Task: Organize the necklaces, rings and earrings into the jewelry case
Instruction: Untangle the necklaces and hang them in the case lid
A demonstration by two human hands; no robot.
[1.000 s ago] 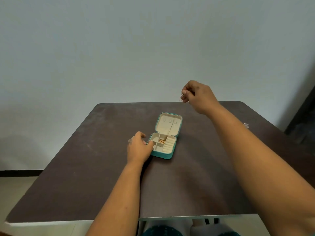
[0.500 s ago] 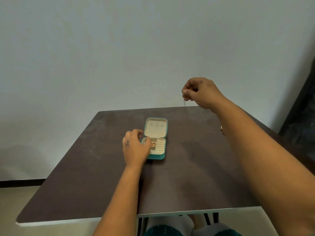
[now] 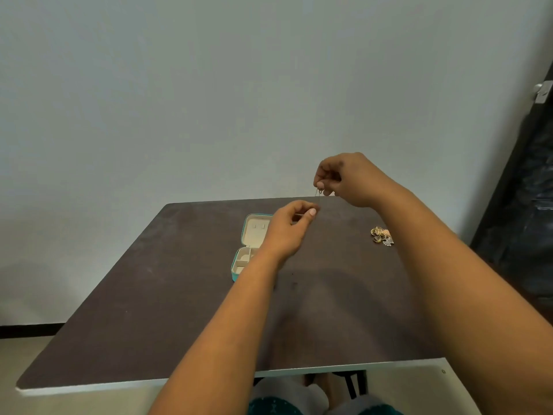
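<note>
I am lifting my left hand (image 3: 288, 227) off the open teal jewelry case (image 3: 250, 250), pinching the thin chain necklace (image 3: 319, 199) dangling from my right hand (image 3: 344, 181), steadying it

- The left hand (image 3: 288, 227) is off the case (image 3: 250, 247) now, lifted above it, fingers curled, thumb and forefinger closing on the thin chain (image 3: 319, 196).
- The right hand (image 3: 347, 181) pinching the chain's top sits lower and closer to the left hand.
- A small pile of jewelry (image 3: 380, 235) shows on the tabletop (image 3: 179, 295), right of the case.
</note>
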